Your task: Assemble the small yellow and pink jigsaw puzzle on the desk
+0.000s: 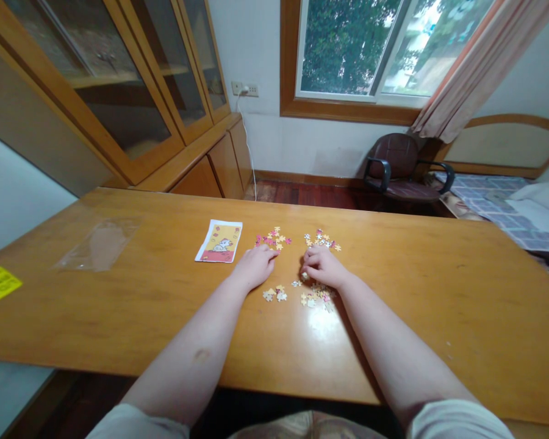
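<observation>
My forearms crossed the near edge of the wooden table (393,341). My left hand (255,266) lay loosely curled and empty; my right hand (322,266) pinched a puzzle piece (304,275) mid-table among scattered pieces (272,239). A picture card (219,241) lay to their left; a cabinet (132,91), window (370,49) and chair (400,167) stood beyond the far edge.

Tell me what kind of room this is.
Probably a bedroom at home: a bed sits by the window, with a glass-door cabinet and a wooden table strewn with puzzle pieces.
</observation>
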### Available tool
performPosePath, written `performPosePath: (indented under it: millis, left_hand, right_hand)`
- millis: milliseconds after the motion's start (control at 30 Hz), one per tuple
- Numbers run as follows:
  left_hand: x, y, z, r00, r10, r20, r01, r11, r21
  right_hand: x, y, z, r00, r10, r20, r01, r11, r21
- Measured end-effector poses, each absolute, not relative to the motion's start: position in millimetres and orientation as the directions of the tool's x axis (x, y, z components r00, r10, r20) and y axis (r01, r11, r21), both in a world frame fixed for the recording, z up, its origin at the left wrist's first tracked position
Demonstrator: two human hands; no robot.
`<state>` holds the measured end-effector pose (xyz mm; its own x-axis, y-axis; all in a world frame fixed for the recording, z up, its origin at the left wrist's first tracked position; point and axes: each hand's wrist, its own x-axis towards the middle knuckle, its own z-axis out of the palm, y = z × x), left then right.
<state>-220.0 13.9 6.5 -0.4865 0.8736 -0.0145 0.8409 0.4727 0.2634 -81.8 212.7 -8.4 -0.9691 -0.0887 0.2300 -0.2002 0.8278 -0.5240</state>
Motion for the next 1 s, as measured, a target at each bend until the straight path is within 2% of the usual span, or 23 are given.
performPosePath:
  millis: [133, 300, 367, 500, 567, 700, 767, 833, 933, 1000]
  left_hand:
    - [-216.5, 13.4, 10.3, -0.438, 0.899, 0.025, 0.861, 0.411, 0.298]
    - [-202.5, 14.3, 16.9, -0.124, 0.992, -0.008, 0.907, 0.117, 0.404]
    - [-198.2, 15.7, 18.2, -0.056, 0.998, -0.037, 0.904, 0.066, 0.422]
    - [-198.6, 17.2, 16.6, -0.087, 0.993, -0.074, 0.907, 0.110, 0.407]
    - [-201.7, 16.9, 14.0, -0.139, 0.989, -0.057, 0.904, 0.150, 0.401]
    - [-204.5, 17.8, 8.8, -0.237, 0.971, -0.034, 0.886, 0.230, 0.402]
    - [-203.9, 19.4, 7.7, -0.249, 0.968, -0.035, 0.880, 0.241, 0.410]
    - [-203.8, 20.2, 9.0, -0.273, 0.962, -0.017, 0.868, 0.253, 0.427]
    - [-207.0, 17.1, 15.3, -0.323, 0.946, 0.023, 0.857, 0.283, 0.431]
    - [-210.9, 12.1, 20.5, -0.295, 0.955, 0.011, 0.865, 0.262, 0.428]
  right_hand:
    - [-79.7, 215.7, -8.3, -0.975, -0.095, 0.200, -0.191, 0.818, -0.543]
    - [-76.7, 218.5, -7.1, -0.985, -0.071, 0.158, -0.145, 0.839, -0.525]
    - [-77.1, 217.8, -6.0, -0.986, -0.057, 0.154, -0.133, 0.829, -0.543]
    - [-80.2, 216.4, -7.3, -0.983, -0.031, 0.182, -0.132, 0.805, -0.578]
    - [-82.0, 217.5, -10.2, -0.976, 0.023, 0.215, -0.105, 0.819, -0.564]
    - [-83.2, 221.8, -14.9, -0.942, 0.193, 0.274, 0.071, 0.914, -0.399]
    - [-82.2, 222.0, -14.1, -0.932, 0.232, 0.280, 0.143, 0.942, -0.305]
    - [-80.4, 219.7, -11.2, -0.937, 0.207, 0.281, 0.134, 0.957, -0.258]
    - [-78.2, 213.3, -6.8, -0.967, 0.016, 0.255, -0.061, 0.955, -0.290]
    - [-78.0, 209.4, -5.9, -0.970, -0.097, 0.223, -0.168, 0.930, -0.328]
